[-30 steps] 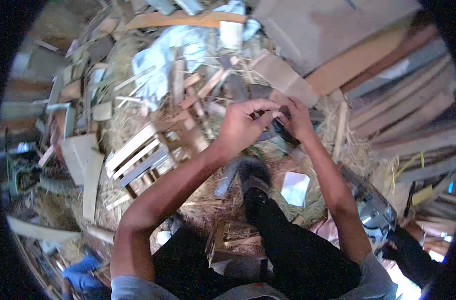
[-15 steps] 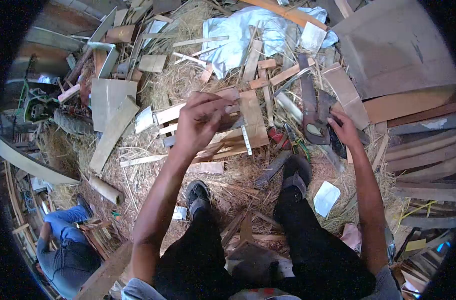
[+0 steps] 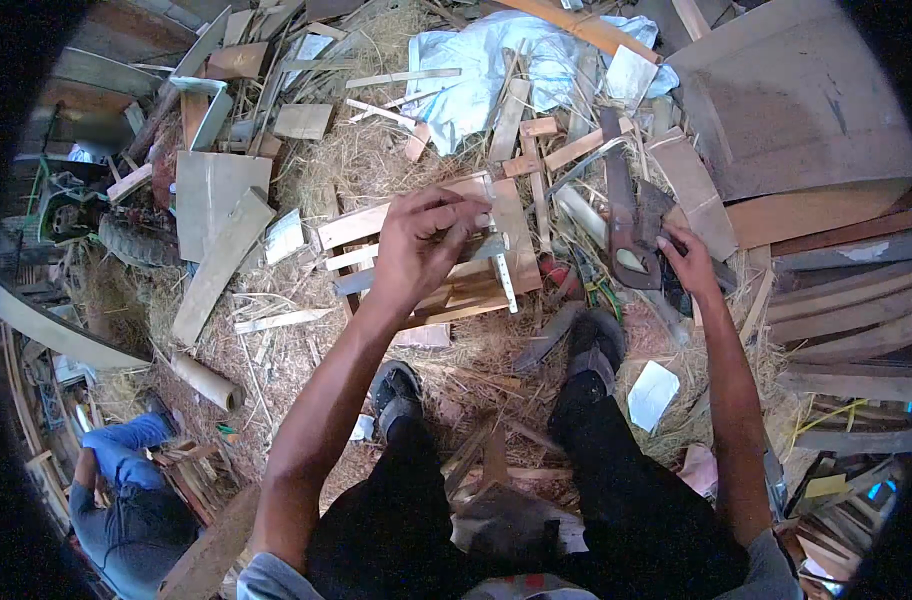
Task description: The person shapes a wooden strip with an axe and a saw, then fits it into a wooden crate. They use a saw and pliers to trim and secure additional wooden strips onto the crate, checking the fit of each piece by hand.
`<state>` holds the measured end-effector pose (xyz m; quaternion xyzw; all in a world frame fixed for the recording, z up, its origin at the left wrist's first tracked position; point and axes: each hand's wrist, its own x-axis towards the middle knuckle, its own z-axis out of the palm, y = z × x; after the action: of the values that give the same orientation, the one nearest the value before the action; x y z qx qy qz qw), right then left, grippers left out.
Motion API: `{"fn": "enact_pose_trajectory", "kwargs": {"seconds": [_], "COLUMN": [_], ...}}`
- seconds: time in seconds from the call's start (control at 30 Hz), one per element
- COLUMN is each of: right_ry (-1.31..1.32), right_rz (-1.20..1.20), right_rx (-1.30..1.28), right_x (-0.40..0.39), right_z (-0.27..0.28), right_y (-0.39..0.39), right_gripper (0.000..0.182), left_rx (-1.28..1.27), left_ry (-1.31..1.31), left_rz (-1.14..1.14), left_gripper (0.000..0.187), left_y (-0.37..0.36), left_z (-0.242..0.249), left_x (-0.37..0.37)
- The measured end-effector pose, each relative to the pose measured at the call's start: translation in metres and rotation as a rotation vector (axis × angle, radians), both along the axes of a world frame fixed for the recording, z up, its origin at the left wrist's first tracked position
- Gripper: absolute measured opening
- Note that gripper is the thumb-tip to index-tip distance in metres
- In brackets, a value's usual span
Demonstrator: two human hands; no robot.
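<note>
My left hand (image 3: 428, 245) is closed in a pinch over a slatted wooden frame (image 3: 521, 240); what the fingertips hold, if anything, is too small to make out. A white marked strip, like a ruler (image 3: 505, 284), lies across the frame just right of those fingertips. Over to the right, my right hand (image 3: 690, 264) has its fingers apart and bent, the tips at the edge of a brown tool with a holed handle (image 3: 632, 262), which looks like a handsaw. Below that palm lies a dark object, mostly hidden.
Straw and wood scraps cover the ground around my shoes (image 3: 596, 350). A pale plastic sheet (image 3: 466, 75) lies at the far side. Large boards (image 3: 796, 100) and stacked planks (image 3: 851, 330) stand right. Another person (image 3: 131, 500) is at lower left, near a rolled piece (image 3: 206, 380).
My left hand has shifted slightly right, its fingertips now closer to the marked strip. The frame and strip sit a little differently. My right hand stays beside the brown tool.
</note>
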<state>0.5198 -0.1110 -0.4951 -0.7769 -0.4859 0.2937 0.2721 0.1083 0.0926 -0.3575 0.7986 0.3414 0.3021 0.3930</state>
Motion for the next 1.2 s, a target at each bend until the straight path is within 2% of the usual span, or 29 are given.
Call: {"fn": "enact_pose_trajectory", "kwargs": {"seconds": [0.23,0.33,0.43,0.53,0.63,0.87,0.97,1.07,1.2], "right_ry": [-0.066,-0.033,-0.027,-0.023,-0.052,-0.020,0.026,-0.100,0.001], "right_rz": [-0.001,0.000,0.010,0.018,0.017,0.034,0.110,0.209,0.210], "right_rx": [0.007,0.009,0.024,0.043,0.030,-0.026,0.055,0.010,-0.150], "right_x": [0.000,0.004,0.006,0.004,0.002,0.002,0.014,0.030,0.030], "right_z": [-0.002,-0.008,-0.010,-0.006,-0.002,0.004,-0.006,-0.012,0.010], "right_y": [0.000,-0.001,-0.002,-0.001,0.000,0.001,-0.005,-0.009,0.001], "right_gripper": [0.042,0.042,0.041,0.041,0.040,0.041,0.046,0.049,0.049], "left_rx": [-0.080,0.143,0.185,0.084,0.098,0.219,0.249,0.253,0.248], "left_ry": [0.026,0.025,0.027,0.096,0.084,0.150,0.169,0.151,0.141], "left_rz": [0.008,-0.017,-0.024,-0.021,-0.043,-0.074,-0.069,-0.074,-0.064], "left_gripper": [0.015,0.017,0.019,0.015,0.017,0.019,0.019,0.020,0.019], "left_y": [0.003,0.002,0.002,0.002,0.002,0.002,0.002,0.003,0.003], "left_z": [-0.004,0.000,-0.002,-0.004,-0.006,-0.006,-0.007,-0.009,-0.012], "left_x": [0.001,0.003,0.003,0.000,-0.001,-0.003,-0.003,-0.003,-0.004]}}
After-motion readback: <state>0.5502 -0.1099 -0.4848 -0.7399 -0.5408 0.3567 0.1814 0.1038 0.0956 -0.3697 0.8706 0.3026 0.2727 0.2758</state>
